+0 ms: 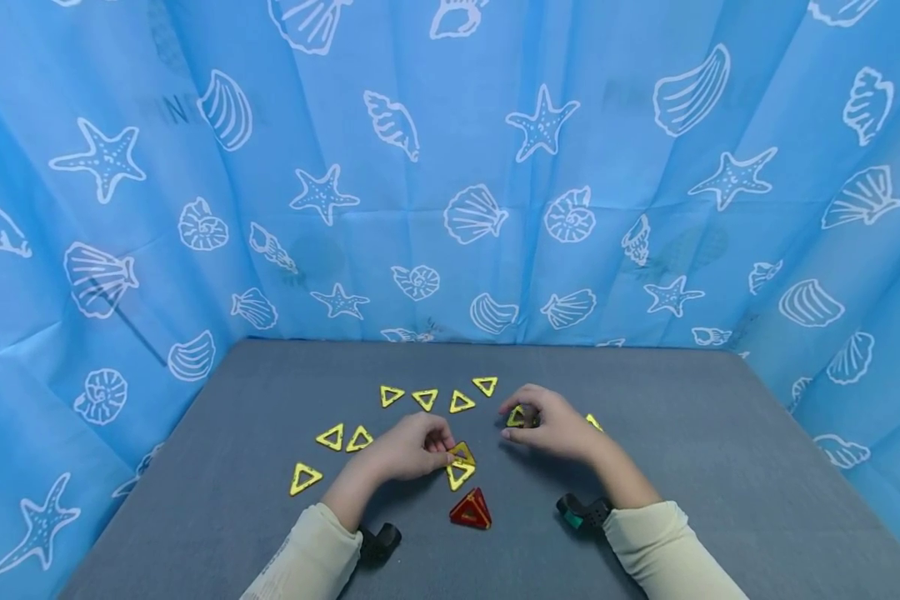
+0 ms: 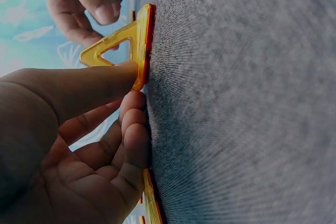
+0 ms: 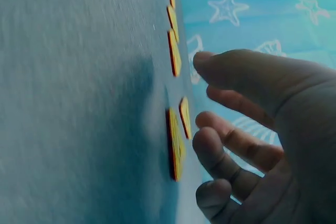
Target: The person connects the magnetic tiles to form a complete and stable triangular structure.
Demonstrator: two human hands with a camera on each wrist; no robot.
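Note:
My left hand (image 1: 412,446) pinches a yellow triangle tile (image 2: 110,45), thumb against its lower corner. This tile stands raised from a flat one (image 1: 461,476), their edges meeting. Beyond it, the right hand (image 1: 551,421) hovers low over the table, thumb and fingers spread apart with nothing gripped. Under that hand a yellow triangle (image 1: 517,416) shows between thumb and fingers; the right wrist view has a tile (image 3: 175,145) lying just past the fingertips. Close in front of the left hand sits a small red pyramid of triangle tiles (image 1: 471,510).
Several yellow triangle tiles (image 1: 424,399) lie flat along the back, others (image 1: 305,478) to the left. One (image 1: 594,422) is partly hidden behind the right wrist. The grey table (image 1: 682,417) meets a blue shell-print curtain (image 1: 435,167) at its far edge.

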